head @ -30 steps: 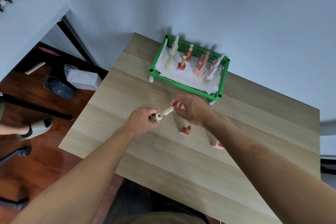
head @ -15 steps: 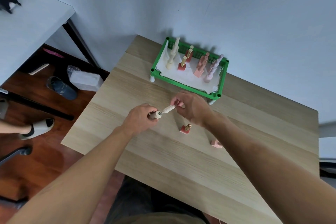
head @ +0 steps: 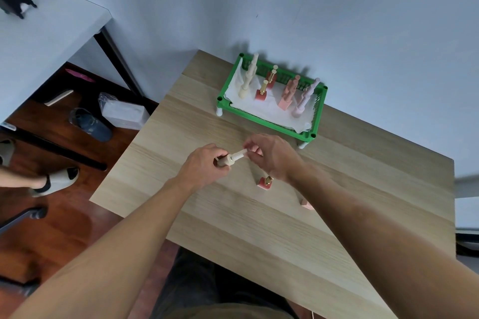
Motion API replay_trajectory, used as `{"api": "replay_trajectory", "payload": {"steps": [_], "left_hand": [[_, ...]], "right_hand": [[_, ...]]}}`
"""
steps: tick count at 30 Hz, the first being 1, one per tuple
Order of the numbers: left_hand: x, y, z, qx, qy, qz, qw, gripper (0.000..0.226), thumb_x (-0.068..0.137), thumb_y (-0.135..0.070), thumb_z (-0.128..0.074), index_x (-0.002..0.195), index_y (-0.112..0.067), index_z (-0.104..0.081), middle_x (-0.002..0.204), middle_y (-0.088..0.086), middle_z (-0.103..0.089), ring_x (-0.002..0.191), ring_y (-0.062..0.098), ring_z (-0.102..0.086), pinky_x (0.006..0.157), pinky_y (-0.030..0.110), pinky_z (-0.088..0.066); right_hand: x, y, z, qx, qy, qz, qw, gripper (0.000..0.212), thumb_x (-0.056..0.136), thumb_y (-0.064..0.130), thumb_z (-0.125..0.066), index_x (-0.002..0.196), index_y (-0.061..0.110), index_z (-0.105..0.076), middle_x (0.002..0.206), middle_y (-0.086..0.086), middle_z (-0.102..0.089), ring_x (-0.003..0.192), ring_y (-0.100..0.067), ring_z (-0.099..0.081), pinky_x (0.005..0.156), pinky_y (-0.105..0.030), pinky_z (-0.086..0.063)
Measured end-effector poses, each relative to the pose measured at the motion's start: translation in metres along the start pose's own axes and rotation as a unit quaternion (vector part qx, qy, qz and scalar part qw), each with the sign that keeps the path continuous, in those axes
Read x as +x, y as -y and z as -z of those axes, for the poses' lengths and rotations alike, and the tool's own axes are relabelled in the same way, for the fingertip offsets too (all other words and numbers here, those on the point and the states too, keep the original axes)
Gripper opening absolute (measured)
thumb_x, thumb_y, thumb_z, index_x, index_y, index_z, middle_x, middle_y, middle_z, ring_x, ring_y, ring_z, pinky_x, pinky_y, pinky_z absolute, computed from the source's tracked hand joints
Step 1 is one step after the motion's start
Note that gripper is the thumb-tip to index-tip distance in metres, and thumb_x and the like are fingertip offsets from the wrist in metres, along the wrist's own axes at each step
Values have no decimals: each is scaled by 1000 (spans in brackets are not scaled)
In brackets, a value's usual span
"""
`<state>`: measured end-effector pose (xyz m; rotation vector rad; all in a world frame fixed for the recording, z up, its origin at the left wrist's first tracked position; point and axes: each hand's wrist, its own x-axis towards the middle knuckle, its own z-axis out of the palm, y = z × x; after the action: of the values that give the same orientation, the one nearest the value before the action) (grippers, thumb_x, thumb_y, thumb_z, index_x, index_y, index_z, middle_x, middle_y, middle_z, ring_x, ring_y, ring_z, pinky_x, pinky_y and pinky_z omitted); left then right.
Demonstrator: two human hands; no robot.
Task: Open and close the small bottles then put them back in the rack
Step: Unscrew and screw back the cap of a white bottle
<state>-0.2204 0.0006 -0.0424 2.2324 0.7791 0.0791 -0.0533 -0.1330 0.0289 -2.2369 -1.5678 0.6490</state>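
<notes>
My left hand grips the body of a small cream bottle held sideways above the wooden table. My right hand pinches the bottle's long cream cap, which sits on the bottle's neck. A small red bottle with a gold cap stands on the table just below my right hand. A pink bottle is partly hidden behind my right forearm. The green rack at the back holds several upright bottles in cream, red, pink and lilac on white paper.
The table's left edge drops to a wooden floor with slippers, a plastic-wrapped packet and another person's foot. A grey desk stands at the far left. The wall is right behind the rack.
The hands stay together on the cream bottle. The view has shifted slightly; the cap sits closer on the bottle than before.
</notes>
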Motion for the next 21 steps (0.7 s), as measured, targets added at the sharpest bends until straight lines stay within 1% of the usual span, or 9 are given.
{"api": "replay_trajectory", "payload": {"steps": [3, 5, 8, 11, 12, 14, 17, 19, 21], "left_hand": [[0, -1, 0, -2, -1, -7, 1000, 23, 76, -31, -76, 98, -26, -73, 87, -12, -60, 77, 9, -61, 74, 31, -52], [-1, -1, 1, -4, -3, -10, 1000, 21, 76, -30, -76, 96, -26, -73, 85, -12, -59, 76, 9, -61, 73, 30, -52], [0, -2, 3, -6, -4, -13, 1000, 20, 75, -29, -76, 95, -26, -73, 85, -10, -60, 74, 10, -60, 71, 28, -51], [1, -6, 3, -7, -3, -13, 1000, 21, 76, -28, -76, 97, -25, -73, 87, -9, -60, 75, 11, -60, 71, 26, -49], [1, -7, 3, -7, -1, -13, 1000, 22, 76, -28, -76, 98, -24, -73, 88, -8, -61, 75, 12, -61, 72, 26, -50], [2, -8, 3, -7, 2, -13, 1000, 24, 76, -27, -77, 100, -23, -73, 89, -7, -61, 76, 13, -62, 73, 26, -50], [2, -8, 3, -3, 0, -14, 1000, 25, 77, -27, -77, 101, -23, -74, 88, -8, -61, 75, 12, -61, 72, 23, -48], [2, -8, 3, -4, -1, -15, 1000, 26, 77, -27, -78, 103, -22, -74, 89, -9, -61, 76, 11, -61, 72, 22, -48], [3, -8, 3, -7, -5, -16, 1000, 27, 77, -26, -78, 103, -21, -74, 89, -9, -62, 77, 11, -62, 73, 23, -48]], "right_hand": [[-1, 0, -2, 11, 6, -28, 1000, 22, 99, 31, -55, 112, 17, -66, 103, 2, -71, 88, -16, -67, 85, -40, -56], [0, -1, -3, 18, 13, -55, 998, 23, 100, 35, -53, 109, 18, -66, 97, 1, -71, 79, -18, -67, 79, -42, -57], [0, -2, -4, 1, 20, -89, 996, 29, 101, 43, -48, 105, 19, -64, 85, 0, -68, 65, -16, -59, 73, -43, -57], [1, -1, -6, -15, 16, -110, 994, 41, 101, 52, -40, 98, 17, -61, 77, -1, -64, 67, -19, -58, 71, -44, -56], [1, -1, -6, -14, 16, -112, 993, 43, 101, 53, -38, 98, 17, -61, 78, -2, -64, 69, -20, -60, 72, -44, -56], [0, -1, -4, -6, 20, -104, 994, 42, 101, 53, -40, 106, 17, -62, 90, -2, -67, 80, -21, -63, 77, -43, -55], [-4, -1, -1, 18, 33, -62, 997, 33, 100, 41, -52, 123, 18, -57, 110, -2, -67, 95, -17, -63, 87, -39, -54], [-5, -1, 1, 21, 35, -35, 999, 32, 98, 29, -57, 127, 17, -54, 113, -2, -66, 97, -17, -63, 89, -39, -54], [-6, -2, 3, 19, 26, -28, 999, 26, 99, 24, -55, 124, 17, -55, 109, -1, -66, 95, -18, -62, 88, -40, -54]]}}
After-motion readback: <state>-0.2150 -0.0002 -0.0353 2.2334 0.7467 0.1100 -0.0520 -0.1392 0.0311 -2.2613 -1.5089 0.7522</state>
